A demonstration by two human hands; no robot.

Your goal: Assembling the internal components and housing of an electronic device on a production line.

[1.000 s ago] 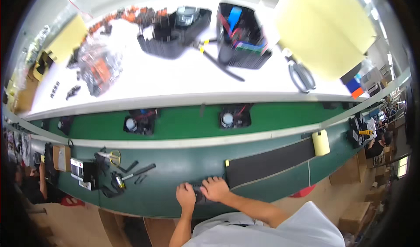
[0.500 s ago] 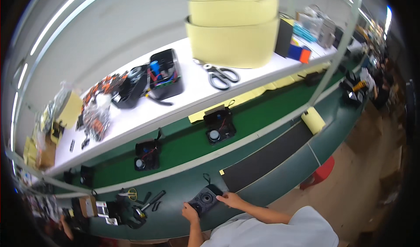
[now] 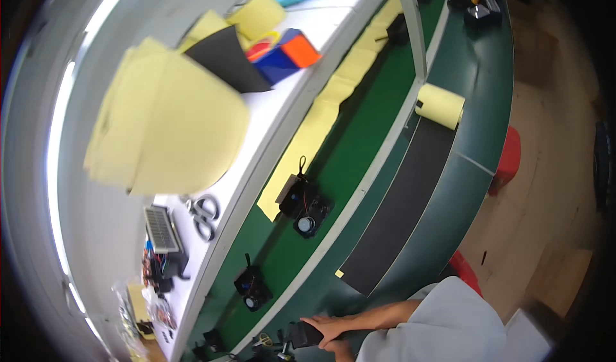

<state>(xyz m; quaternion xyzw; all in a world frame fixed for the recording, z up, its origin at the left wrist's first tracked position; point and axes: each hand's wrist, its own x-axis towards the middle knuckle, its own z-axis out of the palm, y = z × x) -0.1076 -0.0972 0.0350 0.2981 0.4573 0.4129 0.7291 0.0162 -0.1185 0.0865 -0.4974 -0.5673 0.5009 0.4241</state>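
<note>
A black speaker box (image 3: 304,334) is held low over the green bench, near the lower edge of the view. My right hand (image 3: 325,327) is closed over its near end, thumb and fingers wrapped on the case. Just below, my left hand (image 3: 335,345) is closed at the same end, its fingers mostly hidden by the right hand and the box. The round speaker face is turned out of sight. Left of the box, yellow-handled scissors (image 3: 263,340) and a hammer-like tool (image 3: 285,354) lie on the bench, partly cut off.
A long black foam strip (image 3: 401,211) with a yellow-backed roll (image 3: 440,105) lies along the bench. Open black cases with speakers (image 3: 307,224) stand on the green conveyor (image 3: 346,163). The white shelf holds grey scissors (image 3: 204,216) and a big yellow roll (image 3: 170,118). A red stool (image 3: 507,160) stands right.
My view has swung to the right and tilted. The speaker box has been turned so its speaker face no longer shows, and my hands have come closer together on it.
</note>
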